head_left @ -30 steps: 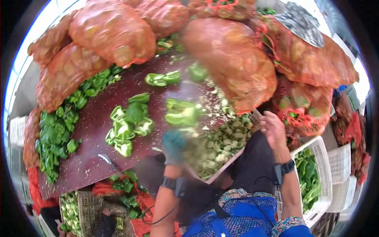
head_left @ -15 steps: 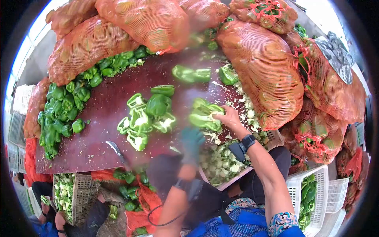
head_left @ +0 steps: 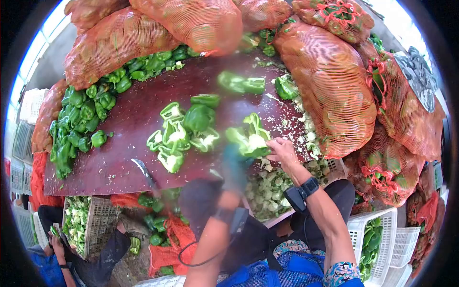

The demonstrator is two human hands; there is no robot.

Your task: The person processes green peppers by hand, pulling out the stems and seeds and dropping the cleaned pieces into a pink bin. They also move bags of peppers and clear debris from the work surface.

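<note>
The light is bright and even, with white glare far beyond the right grip (head_left: 283, 154), at both upper sides. On the surface (head_left: 129, 115) the shadows are only soft. A hazy blur covers the left grip (head_left: 236, 165) and the left part of the pepper (head_left: 247, 145) beside it; the right grip is rather sharp. Far from both grips, lines bend toward a round black border.

Tabletop (head_left: 131, 117) gap between pepper pile (head_left: 79, 124) and cut peppers (head_left: 177, 136), sacks (head_left: 196, 24) blocking far edge
</note>
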